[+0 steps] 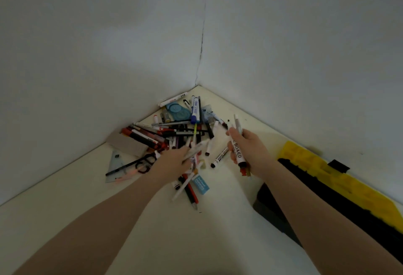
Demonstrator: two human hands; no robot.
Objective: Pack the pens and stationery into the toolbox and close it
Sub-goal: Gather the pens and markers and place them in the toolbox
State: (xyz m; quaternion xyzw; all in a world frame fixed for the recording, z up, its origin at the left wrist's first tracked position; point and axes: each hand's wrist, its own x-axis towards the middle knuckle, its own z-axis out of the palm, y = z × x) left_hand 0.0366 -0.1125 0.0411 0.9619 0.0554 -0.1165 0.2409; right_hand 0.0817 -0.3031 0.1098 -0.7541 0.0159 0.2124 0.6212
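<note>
A pile of pens and markers (174,130) lies in the corner of a pale table (196,231). My right hand (248,150) is shut on a bundle of whiteboard markers (236,150), held above the table right of the pile. My left hand (174,159) is closed around a few pens (196,150) at the pile's near edge. The black toolbox (327,198) stands open at the right, its yellow organiser lid (327,170) leaning against the wall; my right forearm hides part of it.
Black scissors (144,161), a clear set square (117,165) and a grey block (128,143) lie left of the pile. A blue eraser (200,185) rests near the front pens. A teal tape dispenser (177,111) sits at the back. Walls close both far sides.
</note>
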